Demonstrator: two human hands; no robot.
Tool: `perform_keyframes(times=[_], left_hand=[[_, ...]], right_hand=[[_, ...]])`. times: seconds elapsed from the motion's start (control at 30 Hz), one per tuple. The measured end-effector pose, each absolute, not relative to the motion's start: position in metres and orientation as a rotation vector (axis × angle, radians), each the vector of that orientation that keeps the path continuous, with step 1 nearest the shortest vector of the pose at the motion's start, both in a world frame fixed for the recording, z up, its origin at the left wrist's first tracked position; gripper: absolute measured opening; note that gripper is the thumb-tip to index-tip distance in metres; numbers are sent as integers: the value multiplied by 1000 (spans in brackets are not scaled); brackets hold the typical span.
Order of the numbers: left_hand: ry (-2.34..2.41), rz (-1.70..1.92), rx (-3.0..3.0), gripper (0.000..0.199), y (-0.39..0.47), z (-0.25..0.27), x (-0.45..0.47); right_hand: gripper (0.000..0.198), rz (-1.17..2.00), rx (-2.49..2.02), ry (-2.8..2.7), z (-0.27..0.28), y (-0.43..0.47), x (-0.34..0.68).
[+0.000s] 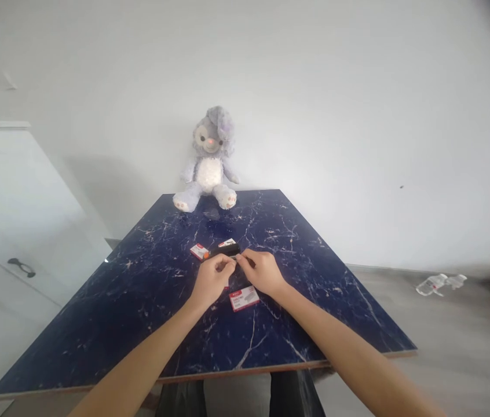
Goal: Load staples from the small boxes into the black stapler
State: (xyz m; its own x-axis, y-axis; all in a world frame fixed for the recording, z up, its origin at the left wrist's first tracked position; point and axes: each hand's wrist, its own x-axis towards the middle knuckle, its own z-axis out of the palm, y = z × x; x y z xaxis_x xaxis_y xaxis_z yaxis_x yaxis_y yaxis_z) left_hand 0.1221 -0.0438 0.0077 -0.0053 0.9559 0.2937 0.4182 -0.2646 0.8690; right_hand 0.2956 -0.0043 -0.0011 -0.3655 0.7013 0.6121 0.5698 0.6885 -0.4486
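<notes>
My left hand (214, 279) and my right hand (263, 272) meet above the middle of the table, thumbs and forefingers pinched close together. Something small and thin is between their fingertips, too small to make out. Just beyond them lies a long black object (230, 249) with an orange end on its left; my fingers partly cover it. A small red-and-white box (198, 251) sits at its left end, and another white-and-red box (227, 242) shows behind it. Nearer to me, below my hands, a larger red-and-white box (244, 298) lies flat. A red bit beside my left hand is mostly hidden.
The dark blue marbled table (141, 324) stands against a white wall. A lilac plush rabbit (208, 165) sits at its far edge. To the left is a white cabinet (14, 214) with a dark handle. Clear plastic bottles (432, 284) lie on the floor at right.
</notes>
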Motion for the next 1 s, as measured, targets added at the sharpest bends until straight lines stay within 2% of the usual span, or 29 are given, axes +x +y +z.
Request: perform_keyframes(times=[0.43,0.7,1.0], left_hand=[[1253,1132,1462,33,-38,-1,122],[1286,1120,1519,25,-36,-3,120],[1277,1176,1522,19,-39,1,123]], right_hand=[[29,244,-921,-2103,-3,-1,299],[30,272,-868,-2156,-1,-4,298],[38,586,-853,-2070,5,-8,295]])
